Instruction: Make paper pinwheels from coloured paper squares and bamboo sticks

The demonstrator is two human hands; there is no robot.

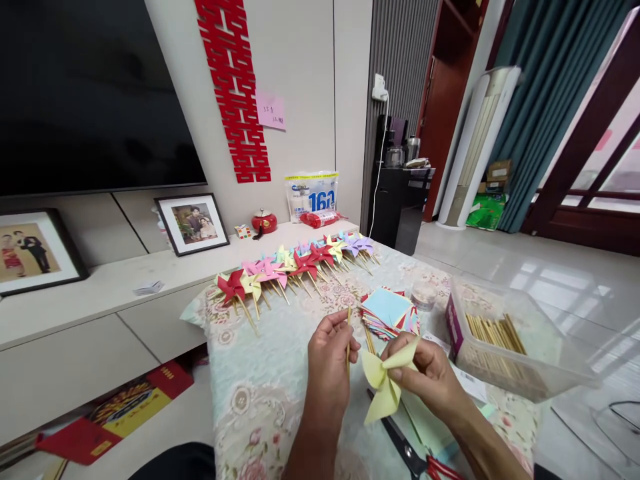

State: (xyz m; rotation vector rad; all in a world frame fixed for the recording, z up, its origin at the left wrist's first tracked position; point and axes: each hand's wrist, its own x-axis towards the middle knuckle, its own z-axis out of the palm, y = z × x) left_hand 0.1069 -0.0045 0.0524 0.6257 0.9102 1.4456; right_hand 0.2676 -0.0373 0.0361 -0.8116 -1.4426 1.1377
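Note:
Between the thumb and fingers of my left hand (330, 347) a thin wooden stick (349, 357) stands nearly upright. My right hand (425, 370) pinches a pale yellow paper pinwheel (384, 393) near its middle, a little to the right of the stick. Stick and pinwheel are apart. Below the pinwheel lie scissors (404, 443) with red handles, partly over green paper. Just beyond my hands sits a stack of coloured paper squares (389, 307), light blue on top. Whether a pin is in the pinwheel's centre is hidden by my fingers.
Finished pinwheels (305, 263) on sticks lie in a row along the table's far side. A clear plastic box (530, 360) with many wooden sticks (495, 333) stands at the right. Near the paper stack is a small round clear container (424, 295). A flowered cloth (260, 400) covers the table.

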